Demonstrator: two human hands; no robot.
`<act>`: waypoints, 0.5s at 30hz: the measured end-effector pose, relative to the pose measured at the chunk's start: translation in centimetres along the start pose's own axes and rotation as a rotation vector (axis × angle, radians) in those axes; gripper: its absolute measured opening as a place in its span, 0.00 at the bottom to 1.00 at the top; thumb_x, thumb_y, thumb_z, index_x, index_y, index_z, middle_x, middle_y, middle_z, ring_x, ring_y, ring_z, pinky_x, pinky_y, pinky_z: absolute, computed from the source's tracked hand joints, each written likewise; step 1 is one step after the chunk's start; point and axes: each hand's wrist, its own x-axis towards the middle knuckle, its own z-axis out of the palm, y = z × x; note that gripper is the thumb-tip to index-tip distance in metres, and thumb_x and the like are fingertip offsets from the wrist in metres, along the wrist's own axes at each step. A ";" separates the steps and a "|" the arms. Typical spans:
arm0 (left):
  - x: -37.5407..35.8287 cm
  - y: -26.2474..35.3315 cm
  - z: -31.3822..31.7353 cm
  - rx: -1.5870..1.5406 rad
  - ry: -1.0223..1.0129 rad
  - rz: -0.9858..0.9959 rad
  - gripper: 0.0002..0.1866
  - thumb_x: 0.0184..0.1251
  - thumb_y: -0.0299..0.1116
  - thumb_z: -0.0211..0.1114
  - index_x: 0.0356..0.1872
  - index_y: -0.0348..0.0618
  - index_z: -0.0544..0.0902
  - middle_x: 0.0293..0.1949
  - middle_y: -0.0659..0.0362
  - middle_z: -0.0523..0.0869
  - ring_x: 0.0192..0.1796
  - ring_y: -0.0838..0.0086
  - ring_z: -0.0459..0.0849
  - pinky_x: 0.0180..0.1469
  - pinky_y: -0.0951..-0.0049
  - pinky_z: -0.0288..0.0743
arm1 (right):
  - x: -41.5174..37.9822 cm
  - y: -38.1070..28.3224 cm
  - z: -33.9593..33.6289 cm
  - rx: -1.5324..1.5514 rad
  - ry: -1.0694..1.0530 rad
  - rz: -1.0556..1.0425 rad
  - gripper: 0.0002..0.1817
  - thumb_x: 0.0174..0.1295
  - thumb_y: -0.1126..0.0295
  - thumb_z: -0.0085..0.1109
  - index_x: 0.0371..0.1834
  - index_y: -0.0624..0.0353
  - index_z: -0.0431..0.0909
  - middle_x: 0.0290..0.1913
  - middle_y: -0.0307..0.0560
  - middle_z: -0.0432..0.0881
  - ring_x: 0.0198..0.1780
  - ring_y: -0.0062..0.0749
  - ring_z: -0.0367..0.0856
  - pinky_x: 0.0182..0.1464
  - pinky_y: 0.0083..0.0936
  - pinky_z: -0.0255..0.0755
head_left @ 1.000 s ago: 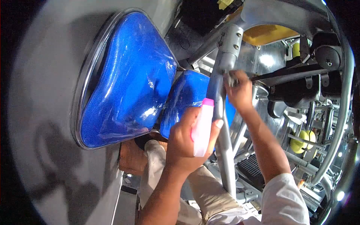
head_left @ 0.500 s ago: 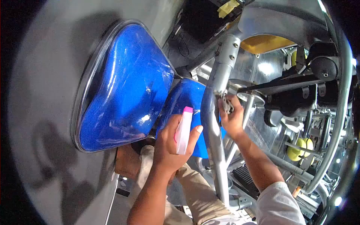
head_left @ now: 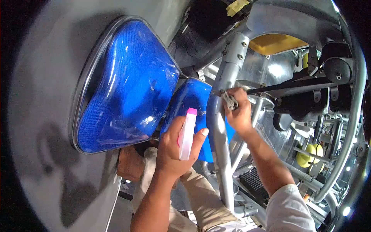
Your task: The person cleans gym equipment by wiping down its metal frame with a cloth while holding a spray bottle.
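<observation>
The right hand (head_left: 239, 112) pinches a rag (head_left: 229, 100) between curled fingers, beside the pole (head_left: 217, 123); it looks soft, light, best bunched. The left hand (head_left: 174, 150) wraps a sprayer (head_left: 187, 136), probably stiff; grip its middle.

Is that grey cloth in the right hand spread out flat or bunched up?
Bunched up: the grey cloth shows as a small, creased wad at the fingers of the right hand.

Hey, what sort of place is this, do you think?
Probably a gym or a workshop for fitness machines, though I can't be sure: there's a bent metal tube, a yellow pad and a big blue pad under clear plastic.
</observation>
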 end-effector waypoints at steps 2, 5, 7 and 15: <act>0.1 -0.3 0.0 0.019 0.012 0.009 0.15 0.61 0.36 0.74 0.38 0.40 0.77 0.24 0.57 0.77 0.25 0.66 0.77 0.31 0.64 0.72 | 1.5 1.4 -0.2 -0.093 -0.001 -0.082 0.14 0.48 0.79 0.64 0.40 0.63 0.79 0.40 0.59 0.79 0.45 0.59 0.76 0.51 0.40 0.70; 0.1 -0.2 0.2 0.021 -0.004 0.004 0.15 0.61 0.36 0.74 0.38 0.40 0.77 0.23 0.57 0.77 0.25 0.66 0.77 0.30 0.64 0.72 | 4.6 1.8 0.8 -0.134 0.190 0.079 0.10 0.52 0.77 0.66 0.38 0.61 0.79 0.39 0.59 0.77 0.42 0.60 0.73 0.46 0.45 0.68; -0.2 0.3 0.2 -0.008 -0.027 -0.042 0.15 0.61 0.35 0.74 0.38 0.40 0.77 0.24 0.56 0.77 0.24 0.66 0.78 0.30 0.65 0.73 | 2.8 0.9 0.8 -0.140 0.183 0.142 0.10 0.52 0.77 0.66 0.38 0.62 0.79 0.39 0.59 0.77 0.42 0.60 0.73 0.47 0.44 0.69; 0.0 1.1 0.2 -0.115 -0.050 0.014 0.14 0.61 0.36 0.74 0.37 0.39 0.78 0.26 0.55 0.79 0.26 0.65 0.81 0.32 0.66 0.74 | 1.8 0.4 -1.4 -0.335 -0.011 -0.177 0.12 0.49 0.80 0.63 0.38 0.59 0.83 0.39 0.49 0.79 0.45 0.51 0.74 0.48 0.41 0.67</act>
